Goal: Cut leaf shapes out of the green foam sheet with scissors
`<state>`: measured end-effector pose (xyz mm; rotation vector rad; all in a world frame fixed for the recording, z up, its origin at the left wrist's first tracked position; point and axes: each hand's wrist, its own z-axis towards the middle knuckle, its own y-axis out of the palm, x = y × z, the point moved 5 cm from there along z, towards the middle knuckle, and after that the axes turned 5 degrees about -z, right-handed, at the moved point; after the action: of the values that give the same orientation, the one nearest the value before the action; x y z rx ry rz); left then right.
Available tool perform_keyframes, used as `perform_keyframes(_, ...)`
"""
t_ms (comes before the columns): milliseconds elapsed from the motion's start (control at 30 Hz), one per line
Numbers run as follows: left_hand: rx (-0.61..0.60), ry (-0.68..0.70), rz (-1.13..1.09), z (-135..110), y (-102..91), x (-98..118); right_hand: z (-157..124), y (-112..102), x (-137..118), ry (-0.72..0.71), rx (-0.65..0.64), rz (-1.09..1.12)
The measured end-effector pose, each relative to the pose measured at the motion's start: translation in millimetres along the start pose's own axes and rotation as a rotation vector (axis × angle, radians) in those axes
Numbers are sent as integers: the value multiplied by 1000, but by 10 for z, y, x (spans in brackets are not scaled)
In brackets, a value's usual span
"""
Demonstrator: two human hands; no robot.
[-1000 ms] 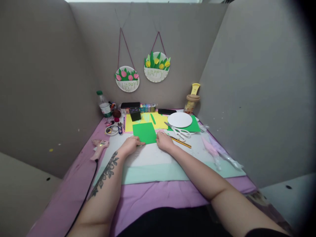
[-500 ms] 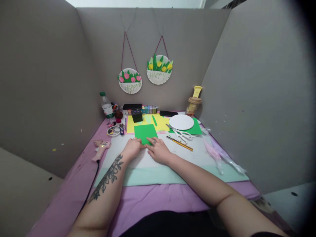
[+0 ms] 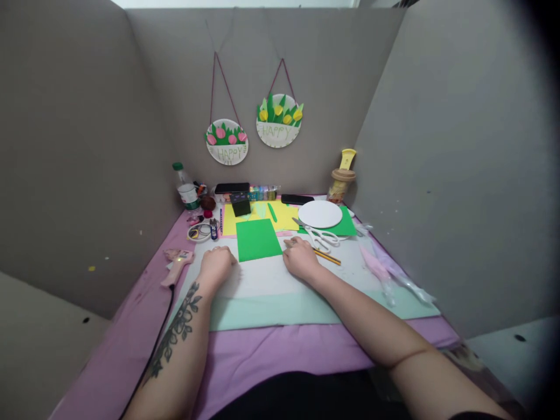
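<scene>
Head view: hands (image 3: 217, 261) now off paper (image 3: 258, 240)

Both bare arms reach forward from the bottom of the view, elbows wide, drawing closer toward the middle. The left forearm (image 3: 177, 332), marked along its length with a dark floral tattoo, runs straight to the left grip (image 3: 217, 263), which lies knuckles up, fingers loosely curled under, holding nothing. The right forearm (image 3: 363, 321), unmarked, angles in from the lower right to the right grip (image 3: 301, 258), palm down, fingers slightly bent and pointing forward and left, likewise empty. The two grips lie level with each other, apart, not touching.
</scene>
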<state>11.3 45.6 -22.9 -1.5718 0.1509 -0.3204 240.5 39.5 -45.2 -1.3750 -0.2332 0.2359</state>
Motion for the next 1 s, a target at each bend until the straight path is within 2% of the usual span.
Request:
perform_keyframes(133, 159, -10, -150, 110, 11, -112, 73, 86, 164, 58, 57, 146)
perform_keyframes(200, 181, -24, -213, 154, 39, -143, 109, 141, 201, 43, 69, 228)
perform_keyframes(300, 129, 0, -257, 187, 101, -132, 137, 190, 189, 6, 71, 293)
perform_keyframes(400, 130, 60, -278, 185, 115, -59, 119, 162, 103, -28, 84, 291)
perform_keyframes(533, 111, 208, -238, 155, 146, 175, 33, 79, -164, -163, 76, 235)
perform_keyframes(667, 23, 329, -107, 107, 247, 429, -38, 92, -414, -269, -20, 170)
perform_keyframes(833, -33, 316, -19, 72, 267, 547, -56, 117, -491, -286, -104, 135)
perform_keyframes(1000, -62, 199, 56, 8, 159, 552, -58, 96, -417, -192, -134, 51)
